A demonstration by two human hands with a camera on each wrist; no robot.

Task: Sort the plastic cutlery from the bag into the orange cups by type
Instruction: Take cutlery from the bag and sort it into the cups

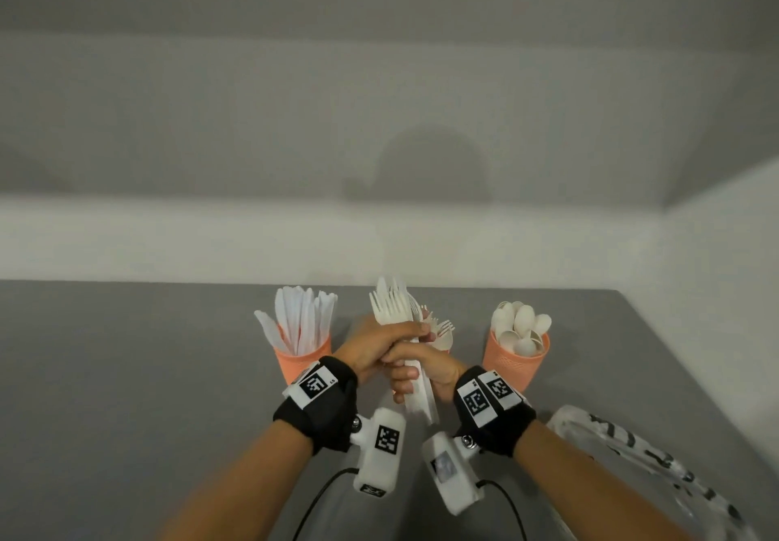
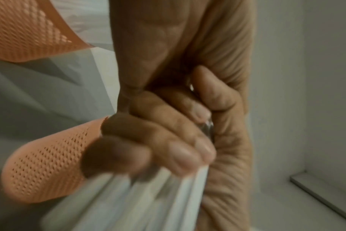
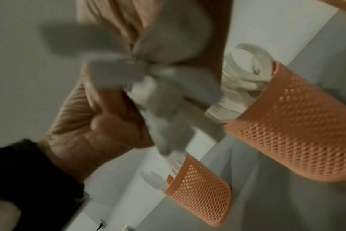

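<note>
While both hands are bunched together in the head view, the left hand (image 1: 379, 346) and right hand (image 1: 421, 369) are each wrapped round one bundle of forks (image 1: 394, 308), held upright just in front of the middle cup (image 1: 442, 340), which is mostly hidden. Knife cup (image 1: 303, 357) on the left and spoon cup (image 1: 516, 365) on the right look full, and the bag (image 1: 632, 452) lies flat near the right arm, so I'd guess this is the last batch; next it needs lowering handles-first into the middle cup. Left wrist view: curled fingers (image 2: 168, 140) clamped on blurry handles. Right wrist view: too smeared to add much. Grey table (image 1: 126, 372), plain pale wall (image 1: 168, 140).
</note>
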